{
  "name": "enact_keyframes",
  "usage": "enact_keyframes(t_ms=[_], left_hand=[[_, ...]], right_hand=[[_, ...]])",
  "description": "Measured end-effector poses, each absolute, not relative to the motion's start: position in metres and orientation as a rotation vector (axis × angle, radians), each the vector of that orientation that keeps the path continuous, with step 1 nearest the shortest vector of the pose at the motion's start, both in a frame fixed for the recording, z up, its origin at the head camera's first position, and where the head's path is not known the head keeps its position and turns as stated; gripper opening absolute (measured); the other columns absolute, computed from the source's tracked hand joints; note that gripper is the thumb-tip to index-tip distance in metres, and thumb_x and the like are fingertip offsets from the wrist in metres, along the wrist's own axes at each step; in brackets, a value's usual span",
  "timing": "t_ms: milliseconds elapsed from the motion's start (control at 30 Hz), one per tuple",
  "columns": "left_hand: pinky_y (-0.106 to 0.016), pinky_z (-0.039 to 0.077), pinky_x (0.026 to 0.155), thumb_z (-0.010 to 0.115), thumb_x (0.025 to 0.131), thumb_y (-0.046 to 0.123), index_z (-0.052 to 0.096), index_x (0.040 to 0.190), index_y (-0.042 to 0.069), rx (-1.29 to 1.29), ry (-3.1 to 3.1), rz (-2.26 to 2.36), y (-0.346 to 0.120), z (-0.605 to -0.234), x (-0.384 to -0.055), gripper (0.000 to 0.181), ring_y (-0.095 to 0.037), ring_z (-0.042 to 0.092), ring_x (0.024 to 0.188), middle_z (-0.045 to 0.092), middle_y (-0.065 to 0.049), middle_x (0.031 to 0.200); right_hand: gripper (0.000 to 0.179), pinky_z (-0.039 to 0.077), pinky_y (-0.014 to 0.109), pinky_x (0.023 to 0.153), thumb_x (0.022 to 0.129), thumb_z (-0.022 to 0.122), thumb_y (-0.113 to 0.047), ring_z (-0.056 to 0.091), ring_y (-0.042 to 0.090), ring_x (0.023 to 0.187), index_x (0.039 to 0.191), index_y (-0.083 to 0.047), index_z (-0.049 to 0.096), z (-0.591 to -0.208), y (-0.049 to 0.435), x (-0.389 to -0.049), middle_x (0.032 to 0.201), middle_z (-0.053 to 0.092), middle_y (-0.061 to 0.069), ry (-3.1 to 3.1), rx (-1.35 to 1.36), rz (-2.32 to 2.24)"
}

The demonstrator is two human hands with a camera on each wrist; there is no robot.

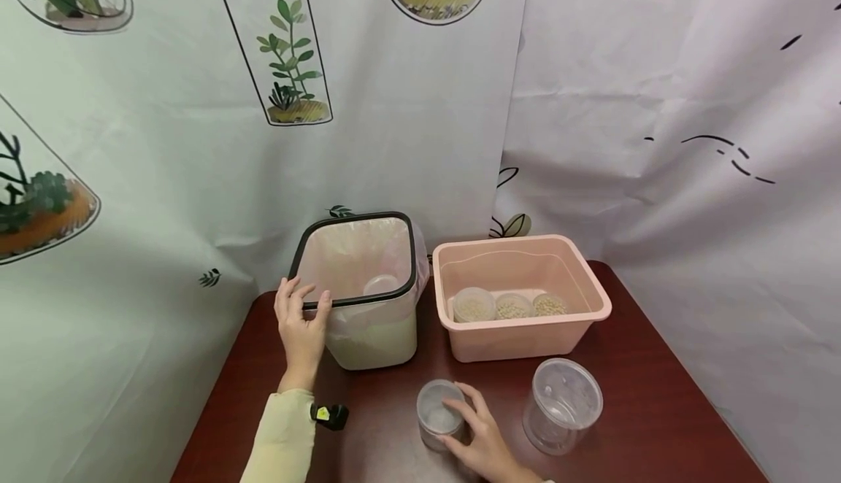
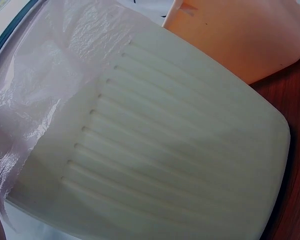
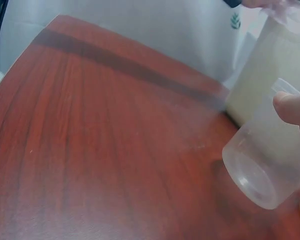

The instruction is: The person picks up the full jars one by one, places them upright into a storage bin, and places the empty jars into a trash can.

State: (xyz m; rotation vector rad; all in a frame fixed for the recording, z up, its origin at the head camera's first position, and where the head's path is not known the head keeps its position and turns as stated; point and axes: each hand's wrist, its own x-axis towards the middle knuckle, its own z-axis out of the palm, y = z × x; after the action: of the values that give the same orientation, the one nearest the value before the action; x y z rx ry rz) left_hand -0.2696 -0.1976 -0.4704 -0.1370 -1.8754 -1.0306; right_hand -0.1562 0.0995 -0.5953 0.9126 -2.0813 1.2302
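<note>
At the front left corner of a bag-lined trash bin, my left hand holds the black rim, thumb and fingers bent around it. In the left wrist view the ribbed pale side of the bin fills most of the frame, with the bag hanging over it. My right hand grips a small clear plastic cup between thumb and fingers. The cup looks slightly tilted in the right wrist view, close over the table, with nothing visible inside. A larger clear plastic jar stands to the right of that hand.
A pink plastic basin stands right of the bin; inside it are a cup and two more cups of pale grains. A round clear piece lies in the bin. The reddish-brown table meets a printed cloth backdrop.
</note>
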Motion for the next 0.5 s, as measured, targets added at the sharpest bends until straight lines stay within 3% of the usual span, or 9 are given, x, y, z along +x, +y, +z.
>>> enact_keyframes(t_ms=[133,300,500], left_hand=[[-0.052,0.031,0.1,0.071,0.079,0.012,0.064,0.098,-0.004,-0.157,-1.849,-1.035,-0.197,-0.469,-0.27,0.026,-0.034,0.03,0.132,0.051,-0.02,0.124],[-0.053,0.032,0.098,0.07,0.079,0.013,0.063,0.097,-0.007,-0.154,-1.843,-1.037,-0.197,-0.469,-0.27,0.028,-0.03,0.03,0.132,0.051,-0.021,0.124],[-0.053,0.028,0.101,0.069,0.08,0.015,0.063,0.096,-0.007,-0.144,-1.84,-1.034,-0.196,-0.469,-0.27,0.028,-0.034,0.031,0.131,0.051,-0.022,0.123]], right_hand=[[0.061,0.038,0.016,0.092,0.054,0.086,0.001,0.052,0.046,0.1,0.109,0.003,0.061,-0.566,0.096,-0.153,0.118,0.047,0.032,-2.033,0.9,1.258],[0.063,0.038,0.017,0.092,0.052,0.085,0.004,0.05,0.048,0.099,0.109,0.005,0.061,-0.541,0.095,-0.15,0.117,0.048,0.033,-1.997,0.907,1.266],[0.061,0.039,0.021,0.093,0.056,0.085,0.001,0.049,0.046,0.102,0.112,0.004,0.06,-0.523,0.094,-0.153,0.118,0.047,0.032,-1.936,0.921,1.263]])
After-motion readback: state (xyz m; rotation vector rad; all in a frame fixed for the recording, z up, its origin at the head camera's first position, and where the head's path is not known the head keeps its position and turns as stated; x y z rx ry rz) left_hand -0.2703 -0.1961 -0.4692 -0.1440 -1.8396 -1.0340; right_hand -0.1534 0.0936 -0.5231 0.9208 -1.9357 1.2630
